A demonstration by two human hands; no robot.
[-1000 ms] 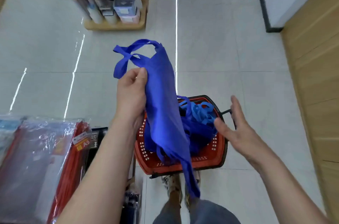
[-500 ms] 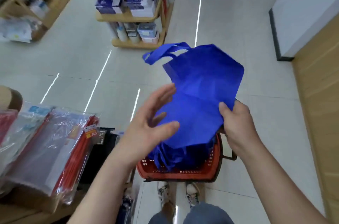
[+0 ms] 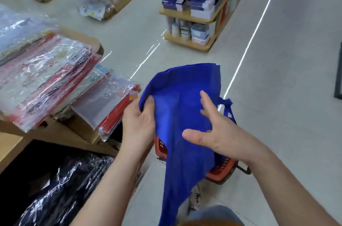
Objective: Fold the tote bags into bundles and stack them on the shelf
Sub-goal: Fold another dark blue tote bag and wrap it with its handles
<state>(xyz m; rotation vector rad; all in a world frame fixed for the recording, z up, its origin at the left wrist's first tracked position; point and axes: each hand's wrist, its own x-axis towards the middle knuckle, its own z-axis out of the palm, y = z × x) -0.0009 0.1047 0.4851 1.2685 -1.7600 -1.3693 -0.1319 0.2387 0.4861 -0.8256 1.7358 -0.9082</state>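
Left hand [image 3: 137,125] gripping blue tote bag [image 3: 177,99], right hand [image 3: 220,135] spread over it, red basket [image 3: 221,173] below

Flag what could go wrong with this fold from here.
Only the left hand pinches the blue tote bag; the right hand is open, so the fold may skew or slip. The bag's loose tail hangs in front of the red basket, and a handle strap sticks out; either might spoil the bundle.
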